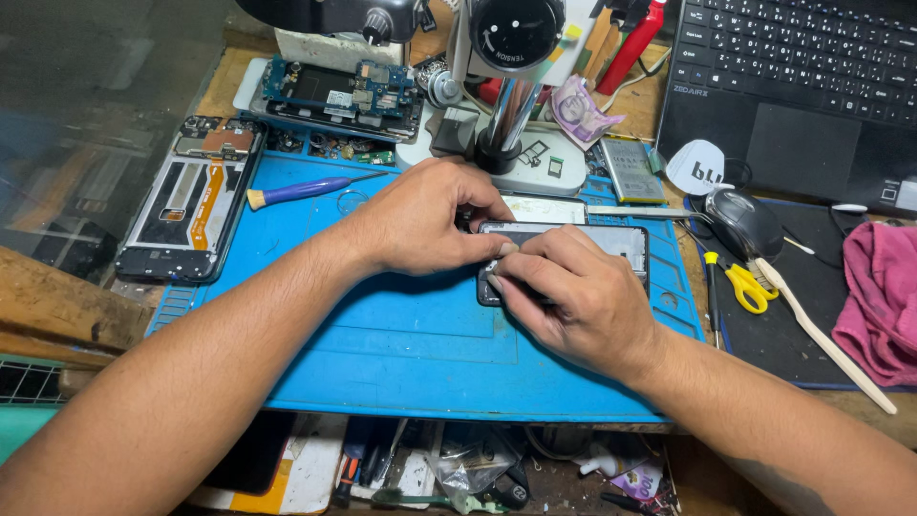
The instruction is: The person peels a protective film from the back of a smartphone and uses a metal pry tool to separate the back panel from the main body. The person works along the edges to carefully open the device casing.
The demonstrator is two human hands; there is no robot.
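A dark, opened phone (pixel 611 241) lies on the blue work mat (pixel 401 334) near the middle of the head view. My left hand (pixel 425 218) rests over its left end, thumb and fingers pinched at the top left corner. My right hand (pixel 573 291) covers the lower left part of the phone, fingertips pressing on its edge beside the left thumb. Much of the phone is hidden under both hands. A thin metal tool (pixel 640 211) lies just behind the phone.
A second opened phone (pixel 191 205) and a circuit board (pixel 344 96) sit at the left and back. A purple screwdriver (pixel 301 191), microscope stand (pixel 506 105), laptop (pixel 793 86), mouse (pixel 745 222), yellow scissors (pixel 745 287) and pink cloth (pixel 884 296) surround the mat.
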